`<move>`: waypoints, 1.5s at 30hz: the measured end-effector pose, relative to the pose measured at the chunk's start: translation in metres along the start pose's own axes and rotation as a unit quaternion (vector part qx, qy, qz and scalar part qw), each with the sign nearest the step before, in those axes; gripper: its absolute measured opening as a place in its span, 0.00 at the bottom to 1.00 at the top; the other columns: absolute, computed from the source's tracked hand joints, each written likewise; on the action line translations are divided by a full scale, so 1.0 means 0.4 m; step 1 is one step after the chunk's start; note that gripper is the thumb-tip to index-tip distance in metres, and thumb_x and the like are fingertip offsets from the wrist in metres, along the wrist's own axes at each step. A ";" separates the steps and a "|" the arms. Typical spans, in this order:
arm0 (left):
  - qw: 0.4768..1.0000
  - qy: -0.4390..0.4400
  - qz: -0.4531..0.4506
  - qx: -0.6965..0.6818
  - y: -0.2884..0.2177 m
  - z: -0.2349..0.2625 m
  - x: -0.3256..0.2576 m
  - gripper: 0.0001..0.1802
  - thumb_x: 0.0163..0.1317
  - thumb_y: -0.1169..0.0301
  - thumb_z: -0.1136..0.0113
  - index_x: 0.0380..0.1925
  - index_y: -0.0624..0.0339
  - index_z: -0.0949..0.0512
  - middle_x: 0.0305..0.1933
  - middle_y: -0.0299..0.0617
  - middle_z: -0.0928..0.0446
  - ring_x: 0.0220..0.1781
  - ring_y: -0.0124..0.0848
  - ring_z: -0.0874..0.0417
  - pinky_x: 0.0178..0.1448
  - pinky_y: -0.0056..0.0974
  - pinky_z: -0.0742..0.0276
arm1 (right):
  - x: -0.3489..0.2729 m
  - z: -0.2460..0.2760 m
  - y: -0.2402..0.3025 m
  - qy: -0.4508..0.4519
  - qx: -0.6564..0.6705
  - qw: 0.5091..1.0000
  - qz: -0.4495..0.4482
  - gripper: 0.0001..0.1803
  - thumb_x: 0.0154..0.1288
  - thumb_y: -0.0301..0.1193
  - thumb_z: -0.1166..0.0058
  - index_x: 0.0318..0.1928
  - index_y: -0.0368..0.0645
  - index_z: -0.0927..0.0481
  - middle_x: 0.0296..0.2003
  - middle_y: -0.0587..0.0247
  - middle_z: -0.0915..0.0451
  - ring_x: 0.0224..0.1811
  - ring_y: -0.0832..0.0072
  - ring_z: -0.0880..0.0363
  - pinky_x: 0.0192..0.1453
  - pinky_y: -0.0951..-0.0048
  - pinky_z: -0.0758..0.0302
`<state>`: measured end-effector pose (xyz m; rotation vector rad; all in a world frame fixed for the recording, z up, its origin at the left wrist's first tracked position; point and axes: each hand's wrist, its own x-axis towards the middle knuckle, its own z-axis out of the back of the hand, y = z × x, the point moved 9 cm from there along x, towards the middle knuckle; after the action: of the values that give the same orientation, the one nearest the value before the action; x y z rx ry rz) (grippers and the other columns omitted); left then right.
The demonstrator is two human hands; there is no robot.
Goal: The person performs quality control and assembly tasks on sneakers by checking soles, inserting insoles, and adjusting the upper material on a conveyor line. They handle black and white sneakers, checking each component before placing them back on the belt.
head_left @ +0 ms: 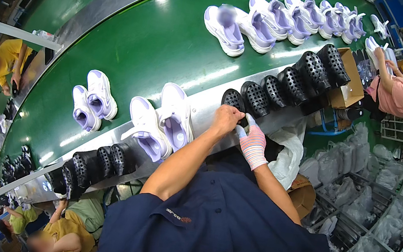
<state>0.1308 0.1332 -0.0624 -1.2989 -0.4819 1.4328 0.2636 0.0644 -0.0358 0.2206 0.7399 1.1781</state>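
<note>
Person in a navy shirt held a bare left hand, fingers curled, against a right hand in a striped glove, its thumb and forefinger extended; whether anything was gripped could not be told. Their fingertips met at the near end of a black perforated shoe form, first in a row along the metal edge of a green worktop. White-and-lilac sneakers lay to the left, with a co-worker in pink at upper right.
</note>
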 end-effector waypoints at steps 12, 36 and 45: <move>0.982 -0.085 -0.088 0.146 -0.110 0.192 -0.135 0.15 0.68 0.66 0.40 0.27 0.67 0.22 0.30 0.62 0.20 0.38 0.62 0.18 0.43 0.59 0.25 | -0.048 0.039 0.040 -0.083 -0.014 0.996 0.006 0.40 0.64 0.53 0.33 0.65 0.37 0.25 0.35 0.48 0.14 0.38 0.51 0.15 0.48 0.57 0.19; 0.909 -0.215 -0.167 0.315 -0.013 0.497 -0.300 0.11 0.52 0.81 0.40 0.37 0.72 0.20 0.36 0.61 0.22 0.47 0.59 0.20 0.52 0.55 0.22 | -0.175 -0.069 0.448 0.172 -0.099 0.956 0.214 0.28 0.69 0.53 0.39 0.37 0.35 0.19 0.33 0.37 0.16 0.40 0.41 0.15 0.45 0.50 0.20; 0.936 -0.156 -0.176 0.263 0.005 0.444 -0.191 0.10 0.50 0.82 0.42 0.34 0.71 0.19 0.40 0.63 0.20 0.48 0.60 0.20 0.55 0.55 0.22 | -0.093 -0.230 0.475 0.084 -0.249 0.935 0.239 0.17 0.67 0.35 0.42 0.51 0.40 0.22 0.38 0.46 0.14 0.40 0.49 0.13 0.44 0.53 0.17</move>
<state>-0.0407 0.1275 0.0262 -0.5285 -0.4686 1.3397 0.0553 0.0863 0.0099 -0.1377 0.5211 1.8264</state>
